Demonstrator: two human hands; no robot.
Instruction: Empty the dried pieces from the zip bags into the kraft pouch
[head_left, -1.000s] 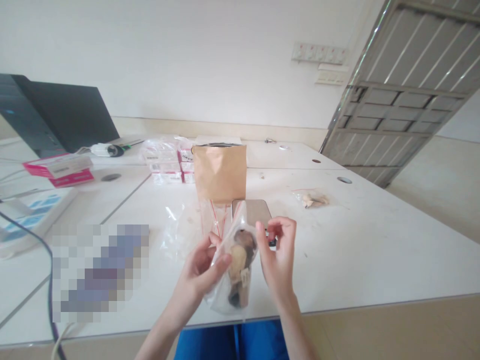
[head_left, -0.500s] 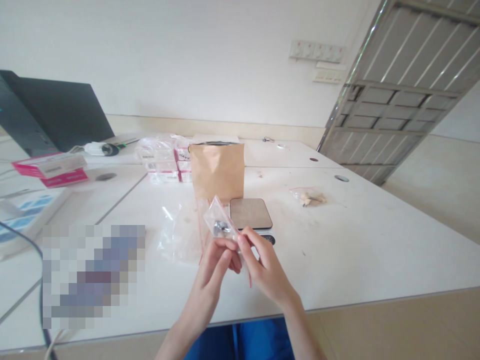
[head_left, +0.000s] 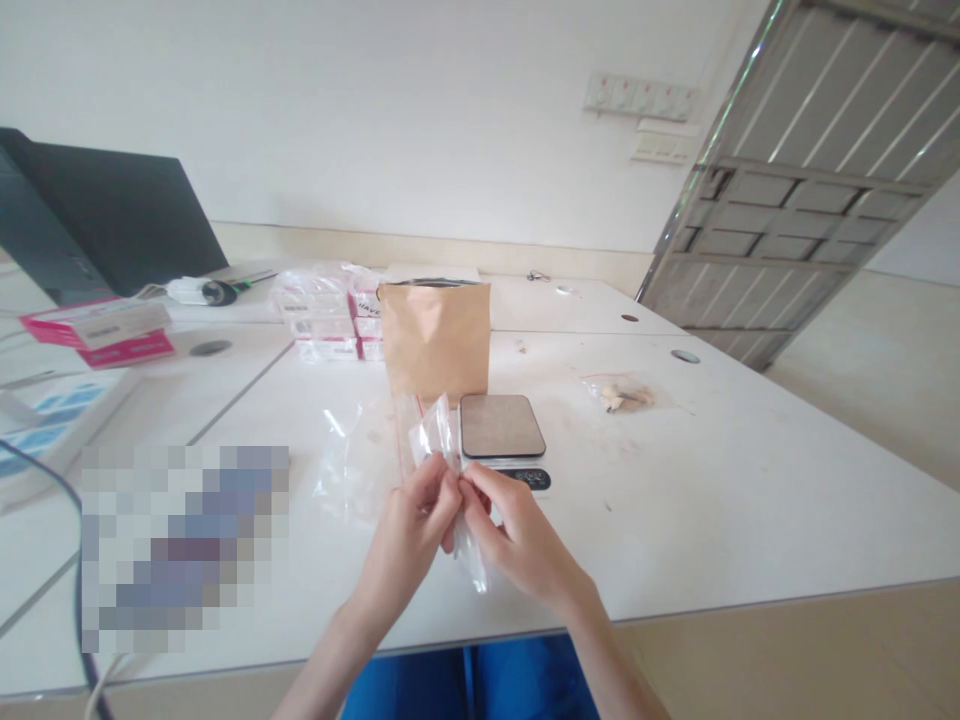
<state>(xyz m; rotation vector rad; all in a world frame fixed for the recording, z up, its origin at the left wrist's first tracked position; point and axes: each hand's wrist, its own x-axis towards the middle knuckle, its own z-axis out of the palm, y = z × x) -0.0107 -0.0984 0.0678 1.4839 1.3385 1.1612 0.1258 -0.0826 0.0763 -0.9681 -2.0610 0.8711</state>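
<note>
Between my hands is a clear plastic zip bag (head_left: 470,562), its lower end hanging toward the table's front edge. My left hand (head_left: 412,515) pinches it from the left, thumb against the fingers. From the right, my right hand (head_left: 514,525) pinches the same bag, fingertips close to the left thumb. What lies inside the bag is mostly hidden by my fingers. Just beyond my right hand stands a small digital scale (head_left: 502,426) with a bare weighing plate and a dark display. Behind the bag, a brown paper pouch (head_left: 437,340) stands upright with its top open.
Flat clear plastic bags (head_left: 364,460) lie left of my hands. A zip bag of pale pieces (head_left: 626,396) rests at the right. Pink and white boxes (head_left: 322,330) are stacked behind, with more boxes (head_left: 97,325) at the left. A black cable (head_left: 81,580) crosses the left side.
The zip bag has turned more upright and bunched between my fingers. Both hands have drawn together, fingertips meeting, and the scale's display is less covered. The dark contents are now mostly hidden.
</note>
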